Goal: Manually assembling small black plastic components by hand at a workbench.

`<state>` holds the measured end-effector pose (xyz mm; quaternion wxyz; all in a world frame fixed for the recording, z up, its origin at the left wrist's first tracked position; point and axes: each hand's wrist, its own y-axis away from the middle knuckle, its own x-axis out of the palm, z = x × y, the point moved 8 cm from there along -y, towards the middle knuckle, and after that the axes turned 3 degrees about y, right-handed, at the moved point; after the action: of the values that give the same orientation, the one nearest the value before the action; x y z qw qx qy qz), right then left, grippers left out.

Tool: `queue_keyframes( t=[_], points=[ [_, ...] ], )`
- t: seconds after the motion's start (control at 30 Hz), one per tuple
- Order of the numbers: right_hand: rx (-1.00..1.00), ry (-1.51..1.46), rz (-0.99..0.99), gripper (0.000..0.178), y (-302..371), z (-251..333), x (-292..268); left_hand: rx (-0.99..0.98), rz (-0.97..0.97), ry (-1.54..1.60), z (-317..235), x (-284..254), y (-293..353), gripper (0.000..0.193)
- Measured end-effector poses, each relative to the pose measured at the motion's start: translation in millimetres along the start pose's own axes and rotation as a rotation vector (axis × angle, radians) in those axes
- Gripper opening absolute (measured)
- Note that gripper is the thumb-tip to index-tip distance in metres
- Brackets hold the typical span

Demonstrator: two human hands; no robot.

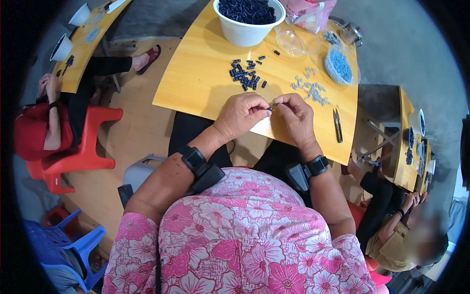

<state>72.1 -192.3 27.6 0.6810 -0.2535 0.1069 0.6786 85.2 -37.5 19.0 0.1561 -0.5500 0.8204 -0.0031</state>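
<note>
Your left hand [241, 115] and right hand [296, 117] meet over the near edge of the yellow table [196, 83], fingertips almost touching. Between them you pinch a small dark piece [272, 104]: the left thumb and forefinger close on one end, the right fingertips close on the other. The piece sits just above the tabletop, close to the near rim, with your lap right below it.

Beyond your hands lies a loose heap of dark pieces [246, 76], and to its right a scatter of pale blue pieces [310, 89]. Both heaps are near your fingers but not touching them. Bare wood stretches to the left of the dark heap, out to the table's left corner, so that side has the most room. On the right, a pair of small snips [338, 125] lies just beside your right hand, close to the table's right edge.

At the far edge stands a white bowl [247, 30] full of dark pieces, with a clear empty dish [290, 43] beside it and a clear dish of blue pieces [341, 66] near the far right corner.

A person sits on a red chair [81, 152] well to your left, and another at your right.
</note>
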Motion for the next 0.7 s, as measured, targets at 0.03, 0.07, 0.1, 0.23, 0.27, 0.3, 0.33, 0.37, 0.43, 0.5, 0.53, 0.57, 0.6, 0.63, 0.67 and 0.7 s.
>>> queue_keyframes(
  t=[0.03,0.07,0.1,0.23,0.27,0.3,0.33,0.37,0.43,0.5,0.53,0.57,0.6,0.63,0.67,0.7],
  points=[
    [0.031,-0.036,0.055,0.008,1,-1,2,0.007,0.001,-0.014,-1,-1,0,0.010],
    [0.062,-0.073,0.110,0.007,2,-4,5,-0.001,0.008,-0.011,1,-1,0,0.010],
    [0.150,-0.266,0.139,0.009,4,-13,8,0.007,0.008,-0.008,1,-1,1,0.009],
    [0.312,-0.651,0.103,0.014,7,-21,11,0.026,0.018,0.010,-1,1,-1,0.008],
    [0.202,-0.537,0.121,0.015,5,-14,9,0.025,0.027,0.020,-2,1,-2,0.009],
    [0.092,-0.422,0.138,0.016,5,-5,8,0.022,0.027,0.019,-3,1,-1,0.009],
    [0.094,-0.424,0.140,0.016,4,-5,9,0.028,0.027,0.005,-3,1,-1,0.009],
    [0.201,-0.555,0.151,0.017,5,-12,12,0.034,0.027,-0.009,-3,1,-1,0.009],
    [0.310,-0.686,0.160,0.017,7,-17,17,0.031,0.027,-0.007,-2,1,-1,0.009],
    [0.269,-0.631,0.156,0.016,6,-13,16,0.030,0.029,-0.005,-2,2,-1,0.009],
    [0.270,-0.633,0.158,0.016,6,-12,16,0.032,0.026,-0.010,-2,1,-1,0.009],
    [0.263,-0.613,0.169,0.017,5,-12,16,0.034,0.023,-0.015,-2,1,-1,0.009],
    [0.257,-0.593,0.179,0.017,5,-11,17,0.033,0.022,-0.016,-2,1,-1,0.009],
    [0.257,-0.593,0.179,0.017,5,-10,16,0.036,0.022,-0.018,-2,1,-1,0.009],
    [0.254,-0.571,0.175,0.017,5,-10,16,0.039,0.023,-0.020,-2,1,-1,0.009],
    [0.251,-0.549,0.170,0.017,5,-10,15,0.038,0.022,-0.019,-2,1,-1,0.009]
  ],
)
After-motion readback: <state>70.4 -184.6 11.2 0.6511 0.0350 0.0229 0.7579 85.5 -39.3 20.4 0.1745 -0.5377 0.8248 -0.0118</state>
